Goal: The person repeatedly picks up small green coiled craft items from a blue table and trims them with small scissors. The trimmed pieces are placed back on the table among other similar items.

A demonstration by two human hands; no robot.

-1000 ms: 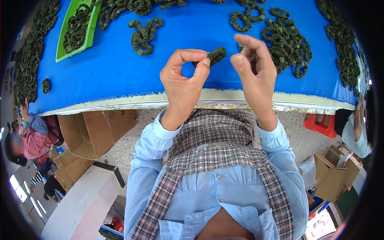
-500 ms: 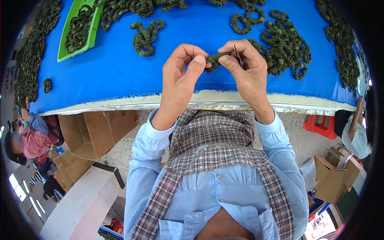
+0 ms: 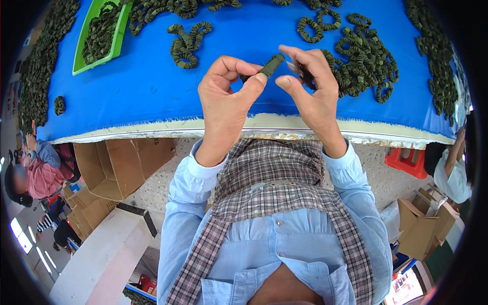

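left hand (image 3: pixel 229 96) pinching, right hand (image 3: pixel 316 91) half-curled just beside

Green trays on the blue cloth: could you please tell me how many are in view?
1: the green tray at the upper left of the blue cloth, holding dark green fabric rings. Its top is cut off; others may lie out of view.

I see a dark green, gathered fabric band (image 3: pixel 272 65) pinched in the left hand (image 3: pixel 229 94), its free end slanting up and rightward. Apart from it, I make out a small dark tool (image 3: pixel 307 77), blurred, in the right hand (image 3: pixel 316 91).
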